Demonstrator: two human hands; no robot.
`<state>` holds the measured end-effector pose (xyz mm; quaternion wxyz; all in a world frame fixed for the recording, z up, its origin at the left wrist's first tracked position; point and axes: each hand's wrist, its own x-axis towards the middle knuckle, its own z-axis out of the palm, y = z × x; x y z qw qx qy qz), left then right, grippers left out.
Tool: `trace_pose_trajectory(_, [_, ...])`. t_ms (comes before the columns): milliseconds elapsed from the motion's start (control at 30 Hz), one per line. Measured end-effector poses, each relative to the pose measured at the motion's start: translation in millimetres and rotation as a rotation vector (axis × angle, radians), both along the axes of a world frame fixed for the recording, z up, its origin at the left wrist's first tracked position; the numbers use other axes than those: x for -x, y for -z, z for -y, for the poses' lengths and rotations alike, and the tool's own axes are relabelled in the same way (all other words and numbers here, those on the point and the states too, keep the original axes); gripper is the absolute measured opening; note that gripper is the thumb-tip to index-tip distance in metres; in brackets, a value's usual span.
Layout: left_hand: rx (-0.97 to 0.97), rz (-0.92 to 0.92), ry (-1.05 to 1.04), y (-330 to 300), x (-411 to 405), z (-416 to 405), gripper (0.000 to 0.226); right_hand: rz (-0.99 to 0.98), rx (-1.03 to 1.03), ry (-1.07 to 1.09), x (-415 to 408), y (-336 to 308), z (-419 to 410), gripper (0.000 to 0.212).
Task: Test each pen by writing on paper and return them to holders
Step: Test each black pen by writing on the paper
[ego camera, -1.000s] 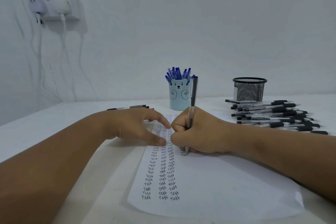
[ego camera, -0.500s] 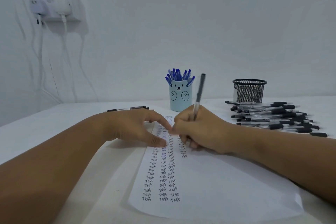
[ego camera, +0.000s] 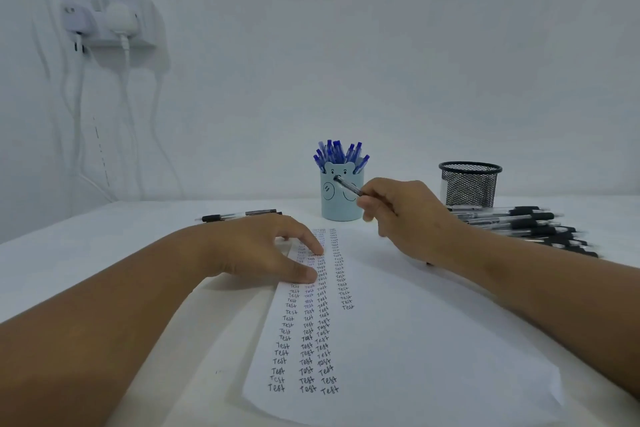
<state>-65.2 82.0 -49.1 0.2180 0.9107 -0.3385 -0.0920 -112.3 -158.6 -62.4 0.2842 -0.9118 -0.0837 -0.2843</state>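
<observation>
Head view: pen (ego camera: pixel 347 186) is pinched in right hand (ego camera: pixel 405 215), lifted off paper (ego camera: pixel 398 340), w/ its end in front of blue cup (ego camera: pixel 341 196). Left hand (ego camera: pixel 263 250) is laid flat, fingers spread, on paper's left edge. Mesh cup (ego camera: pixel 469 187) is seen behind pen pile (ego camera: pixel 526 227) at right.

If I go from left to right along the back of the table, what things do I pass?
Black pens lying flat → blue bear cup full of blue pens → black mesh cup → pile of black pens.
</observation>
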Motion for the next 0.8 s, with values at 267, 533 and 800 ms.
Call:
trace_pose_trajectory(267, [0.260,0.181,-0.009,11.2,-15.3,7.3,0.015,-0.041,0.221,0.009,1.5,-23.4,14.1,0.025])
trace_pose_trajectory(533, [0.379,0.352,-0.005,11.7,-6.5,30.0,0.006,-0.126,0.390,0.124,42.2,-35.2,64.4,0.017])
trace_pose_trajectory(800, [0.276,0.374,0.069,18.5,10.9,49.4,0.005,-0.199,0.356,0.251,57.2,-25.7,106.2,0.020])
